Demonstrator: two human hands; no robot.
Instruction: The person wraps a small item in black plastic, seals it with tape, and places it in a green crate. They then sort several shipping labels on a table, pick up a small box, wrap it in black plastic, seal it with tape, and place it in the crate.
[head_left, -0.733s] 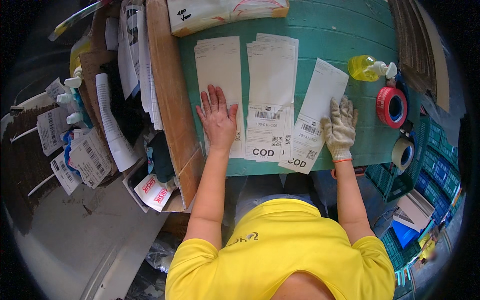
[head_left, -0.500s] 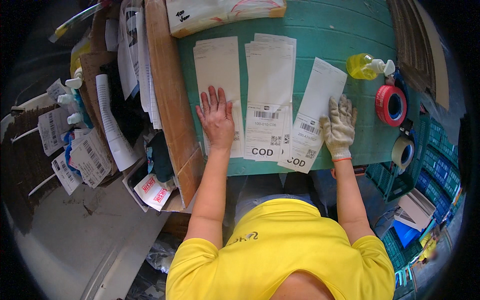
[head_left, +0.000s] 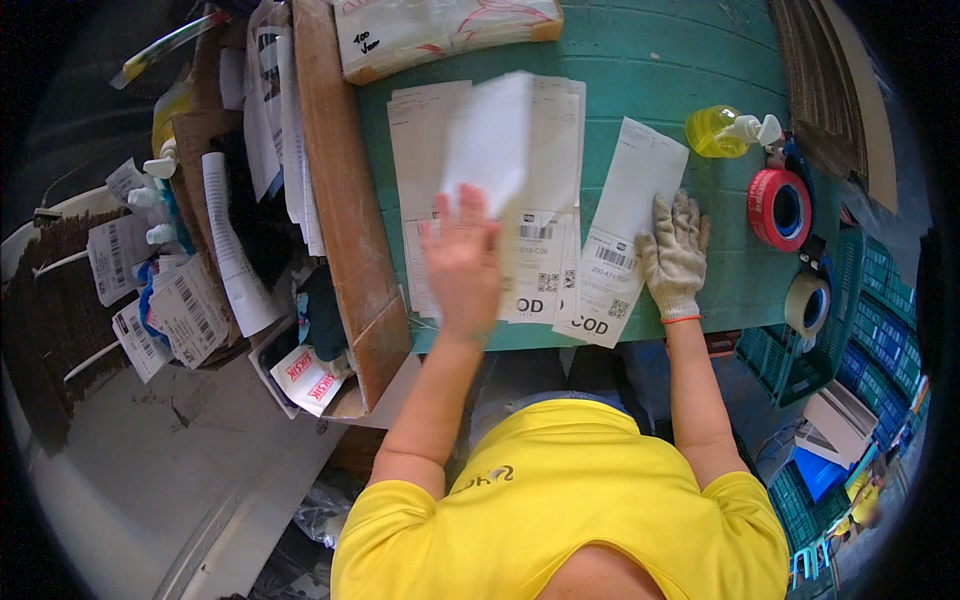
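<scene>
In the head view, my left hand (head_left: pixel 465 265) is blurred above the left stack (head_left: pixel 422 150) and middle stack (head_left: pixel 558 150) of labels on the green table (head_left: pixel 640 70), a smeared white slip (head_left: pixel 488 145) at its far side; I can't tell whether that grip is clamped on it. My gloved right hand (head_left: pixel 675 255) lies flat, grip unclosed, along the right label (head_left: pixel 640 165). I judge the step as handling one slip, the next move calling for light fingertip control.

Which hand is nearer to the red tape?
Right. The gloved right hand rests by the slanted label, a short way left of the red tape; the bare left hand is much farther left, blurred, over the other labels.
</scene>
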